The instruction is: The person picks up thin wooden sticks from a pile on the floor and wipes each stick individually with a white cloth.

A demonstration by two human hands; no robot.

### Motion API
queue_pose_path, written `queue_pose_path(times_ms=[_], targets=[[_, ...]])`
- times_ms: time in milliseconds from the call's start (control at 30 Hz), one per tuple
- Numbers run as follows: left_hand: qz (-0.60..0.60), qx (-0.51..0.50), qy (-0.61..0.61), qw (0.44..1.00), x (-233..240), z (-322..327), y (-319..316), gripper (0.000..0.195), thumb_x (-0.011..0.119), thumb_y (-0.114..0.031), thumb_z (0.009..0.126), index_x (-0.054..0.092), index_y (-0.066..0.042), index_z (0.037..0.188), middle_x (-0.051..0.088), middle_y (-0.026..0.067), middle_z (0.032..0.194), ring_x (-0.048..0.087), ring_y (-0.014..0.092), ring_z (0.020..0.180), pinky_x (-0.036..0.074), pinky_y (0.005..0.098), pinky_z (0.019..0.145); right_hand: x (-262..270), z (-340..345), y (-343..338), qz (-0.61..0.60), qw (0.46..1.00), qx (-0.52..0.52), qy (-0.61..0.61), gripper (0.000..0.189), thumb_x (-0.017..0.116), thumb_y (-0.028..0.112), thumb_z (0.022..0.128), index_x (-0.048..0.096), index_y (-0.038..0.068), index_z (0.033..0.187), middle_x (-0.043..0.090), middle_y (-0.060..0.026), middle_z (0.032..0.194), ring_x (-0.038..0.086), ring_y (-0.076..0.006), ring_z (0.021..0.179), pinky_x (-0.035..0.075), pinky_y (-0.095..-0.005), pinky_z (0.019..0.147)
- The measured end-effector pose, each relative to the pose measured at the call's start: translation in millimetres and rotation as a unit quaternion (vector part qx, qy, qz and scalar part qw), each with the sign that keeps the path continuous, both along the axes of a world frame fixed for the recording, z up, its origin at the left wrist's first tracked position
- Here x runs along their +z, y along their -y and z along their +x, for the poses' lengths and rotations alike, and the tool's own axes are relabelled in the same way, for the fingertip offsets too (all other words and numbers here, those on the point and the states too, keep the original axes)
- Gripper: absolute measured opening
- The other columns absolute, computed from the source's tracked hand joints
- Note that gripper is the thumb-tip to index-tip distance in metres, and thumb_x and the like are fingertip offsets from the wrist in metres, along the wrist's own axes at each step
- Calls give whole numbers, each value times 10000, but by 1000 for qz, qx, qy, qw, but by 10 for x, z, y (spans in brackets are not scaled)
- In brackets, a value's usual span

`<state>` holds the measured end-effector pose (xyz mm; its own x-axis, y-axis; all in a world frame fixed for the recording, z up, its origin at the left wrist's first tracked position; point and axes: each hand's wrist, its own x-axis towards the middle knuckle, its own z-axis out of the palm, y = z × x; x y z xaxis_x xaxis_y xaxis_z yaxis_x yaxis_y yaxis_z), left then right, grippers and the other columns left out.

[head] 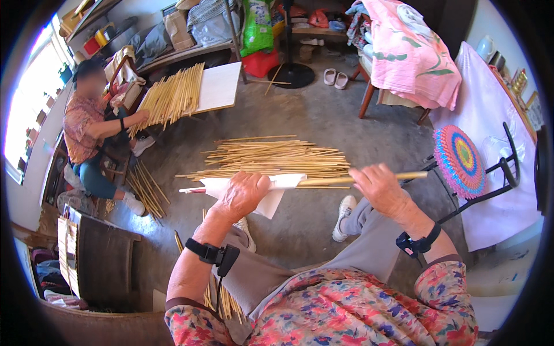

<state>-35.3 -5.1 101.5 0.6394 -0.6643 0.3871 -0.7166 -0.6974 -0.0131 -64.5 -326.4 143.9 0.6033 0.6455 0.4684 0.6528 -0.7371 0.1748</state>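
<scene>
My left hand (243, 194) is closed around a white sheet (268, 207), paper or cloth, and a thin rod whose pale end sticks out to the left. A yellowish cane stick (324, 181) runs from the sheet towards the right, roughly level. My right hand (378, 188) is around this stick near its right end; the fingers are somewhat blurred. Just beyond my hands, a broad pile of similar sticks (277, 155) lies on the concrete floor. Whether the thin rod and the stick are one piece is hidden by the sheet and my left hand.
At the left, a seated person (93, 116) handles sticks on a white board (220, 84). More sticks (145, 188) lean near that person's feet, and others (225, 298) lie beside my left leg. A stool with a crocheted cover (459, 161) stands at the right.
</scene>
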Motion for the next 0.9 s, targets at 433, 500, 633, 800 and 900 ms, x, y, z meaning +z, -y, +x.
queue_pose_path(times_ms=[433,500,633,800,900], targets=[[71,92,-74,990,-103,-451,-1109,76,544,-97,731,492,-68,779,558,97,723,566,290,702,430,383,635,-419,55,838,16,990,55,-126,188,620,101,713,528,82,876,531,-53,712,561,-221,668,465,-328,586],[80,153,-83,981,-94,-457,-1373,81,537,-130,764,507,-64,801,564,118,747,564,315,725,440,416,652,-418,111,1070,15,994,26,-102,134,594,99,751,532,74,867,533,-66,698,563,-228,653,463,-330,581],[-295,438,-113,842,-104,-469,-1609,198,471,-202,896,540,-24,840,581,114,707,565,275,656,435,356,577,-450,61,1275,306,882,-168,-317,114,520,165,857,539,55,877,507,-31,644,496,-159,522,420,-266,495],[-773,157,-231,569,-428,-73,-800,240,457,-249,926,578,-49,981,573,-12,869,513,74,777,425,228,671,-755,81,337,576,545,-35,-608,243,472,292,915,503,55,961,421,32,611,323,-34,432,282,-167,376],[-843,21,-347,410,-575,13,-110,326,493,-300,893,521,-52,1102,581,42,1053,539,177,971,429,326,860,-730,71,-297,572,439,55,-691,274,453,318,921,487,55,990,383,41,599,293,-23,426,260,-161,365]])
